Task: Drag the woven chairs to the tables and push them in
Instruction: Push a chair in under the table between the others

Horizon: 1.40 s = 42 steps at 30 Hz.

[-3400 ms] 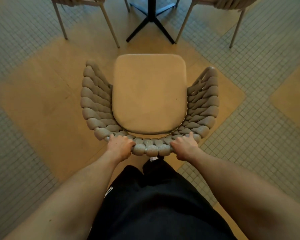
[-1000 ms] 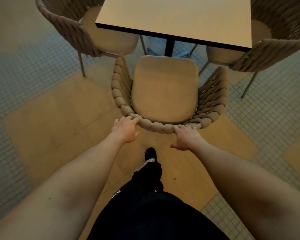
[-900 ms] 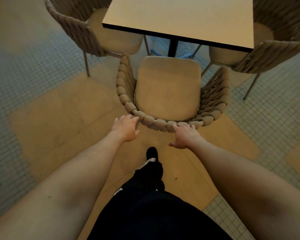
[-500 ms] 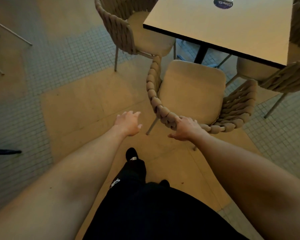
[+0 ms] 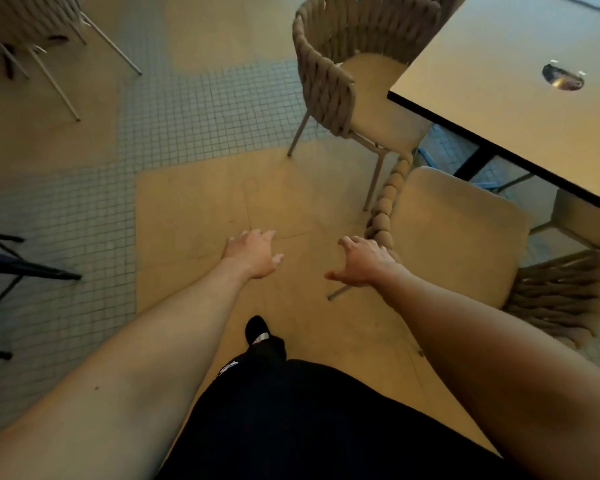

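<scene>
Far left: another woven chair (image 5: 21, 19), cut off at the top edge, legs only partly readable; a dark frame (image 5: 11, 265) at the left edge, can't tell what it is.

Left hand (image 5: 253, 252): fingers loosely spread, holding nothing, hovering over bare floor (image 5: 194, 209). Not touching any chair.

Right hand (image 5: 364, 259): fingers spread, relaxed; it sits at the woven rim of the near chair (image 5: 458, 233). Can't tell if it's touching or just beside, since the forearm covers that part of the backrest.

Near chair is by the table (image 5: 520, 98), seat front just short of the table edge. Judgement: roughly pushed in, hands free because the shove is done.

Far chair (image 5: 354, 81) is also at the table, seat partly under it.

Table base mostly hidden. Dark round mark (image 5: 563, 77) on the tabletop is blurred, unreadable.
</scene>
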Available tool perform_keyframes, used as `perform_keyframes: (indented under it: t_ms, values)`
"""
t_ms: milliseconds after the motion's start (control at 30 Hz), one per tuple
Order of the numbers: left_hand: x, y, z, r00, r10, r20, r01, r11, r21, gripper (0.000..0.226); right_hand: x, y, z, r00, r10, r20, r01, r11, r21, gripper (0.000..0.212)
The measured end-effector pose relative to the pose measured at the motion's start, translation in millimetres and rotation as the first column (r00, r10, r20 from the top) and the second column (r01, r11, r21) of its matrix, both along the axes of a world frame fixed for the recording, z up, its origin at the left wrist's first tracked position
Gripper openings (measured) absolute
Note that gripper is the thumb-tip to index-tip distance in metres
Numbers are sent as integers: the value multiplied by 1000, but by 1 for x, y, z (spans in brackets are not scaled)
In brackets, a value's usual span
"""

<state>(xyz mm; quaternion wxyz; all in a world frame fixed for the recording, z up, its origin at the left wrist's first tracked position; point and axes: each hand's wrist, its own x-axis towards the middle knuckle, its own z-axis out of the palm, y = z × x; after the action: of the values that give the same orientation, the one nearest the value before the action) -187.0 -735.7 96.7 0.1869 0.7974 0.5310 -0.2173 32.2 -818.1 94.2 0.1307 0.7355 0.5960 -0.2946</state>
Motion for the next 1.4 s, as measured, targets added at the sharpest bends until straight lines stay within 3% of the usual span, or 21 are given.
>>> perform_keyframes:
  t_ms: [633,1100,1400]
  values:
    - [-84,226,18,998,64,25,-65,998,18,70,-75,237,3,998,-32,-51,35,997,66,92]
    - [-38,406,12,986,167,1,-167,986,26,70,-14,426,-16,998,17,-68,-15,1000,25,91]
    - [1,510,3,989,149,13,-149,989,-21,73,18,532,-25,997,32,-66,-34,999,-16,92]
